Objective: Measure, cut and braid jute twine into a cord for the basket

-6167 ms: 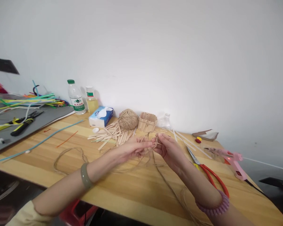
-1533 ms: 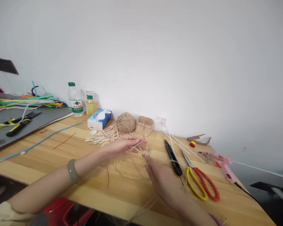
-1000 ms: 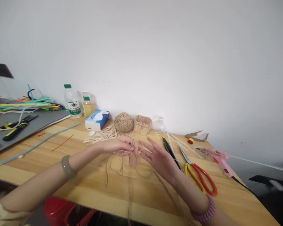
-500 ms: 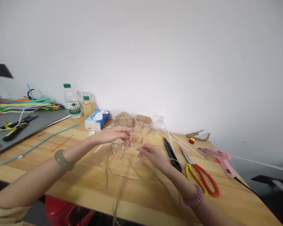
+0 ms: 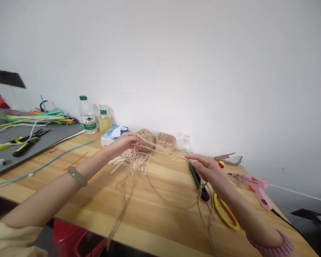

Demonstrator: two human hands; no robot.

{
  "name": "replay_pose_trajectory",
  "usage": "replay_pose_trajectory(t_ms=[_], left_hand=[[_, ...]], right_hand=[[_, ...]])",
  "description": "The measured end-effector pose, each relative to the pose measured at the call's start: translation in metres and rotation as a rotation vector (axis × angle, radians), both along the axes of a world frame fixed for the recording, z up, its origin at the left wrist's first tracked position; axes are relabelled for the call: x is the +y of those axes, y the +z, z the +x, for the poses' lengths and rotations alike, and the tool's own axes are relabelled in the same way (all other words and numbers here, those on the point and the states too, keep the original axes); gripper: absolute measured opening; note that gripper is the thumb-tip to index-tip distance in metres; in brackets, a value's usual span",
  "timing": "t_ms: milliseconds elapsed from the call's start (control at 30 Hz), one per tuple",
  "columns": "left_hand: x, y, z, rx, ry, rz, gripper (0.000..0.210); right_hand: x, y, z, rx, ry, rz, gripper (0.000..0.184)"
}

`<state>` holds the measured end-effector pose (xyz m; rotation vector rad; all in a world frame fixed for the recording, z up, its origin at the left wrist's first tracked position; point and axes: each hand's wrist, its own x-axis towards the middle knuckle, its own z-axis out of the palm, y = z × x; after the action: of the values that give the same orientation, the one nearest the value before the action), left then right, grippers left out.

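Several strands of jute twine (image 5: 160, 151) stretch between my two hands above the wooden table. My left hand (image 5: 128, 141) is closed on the twine at one end, and loose lengths hang below it past the table's front edge. At the other end my right hand (image 5: 203, 165) pinches the strands between thumb and fingers, with more twine dangling under it. Behind my left hand sits a ball of twine (image 5: 147, 140), beside a small basket of wooden sticks (image 5: 166, 142). Loose craft sticks (image 5: 133, 161) lie below the ball.
A black utility knife (image 5: 196, 180) and scissors (image 5: 227, 214) lie under my right arm, partly hidden. A pink glue gun (image 5: 256, 185) rests at the right. Bottles (image 5: 88, 116), a tissue box (image 5: 107, 137), pliers (image 5: 28, 144) and pipe cleaners (image 5: 42, 119) stand or lie to the left.
My hands have moved apart, the right one going rightward, and the twine between them is now drawn out. My right arm now covers part of the scissors.
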<state>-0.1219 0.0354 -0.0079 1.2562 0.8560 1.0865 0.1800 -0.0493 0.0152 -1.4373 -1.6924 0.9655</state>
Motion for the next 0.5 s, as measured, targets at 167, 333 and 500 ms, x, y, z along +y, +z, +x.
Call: replay_pose_trajectory(t_ms=[167, 333, 500], left_hand=[[0.001, -0.002, -0.003, -0.017, 0.002, -0.003, 0.015], [0.003, -0.006, -0.004, -0.010, 0.003, -0.004, 0.017], [0.008, -0.008, -0.010, -0.025, 0.035, -0.056, 0.015]], right_hand=[[0.000, 0.005, 0.005, 0.212, -0.049, -0.175, 0.050], [-0.005, 0.014, 0.011, 0.377, 0.024, -0.346, 0.045], [-0.013, 0.025, 0.031, 0.430, 0.119, -0.326, 0.036]])
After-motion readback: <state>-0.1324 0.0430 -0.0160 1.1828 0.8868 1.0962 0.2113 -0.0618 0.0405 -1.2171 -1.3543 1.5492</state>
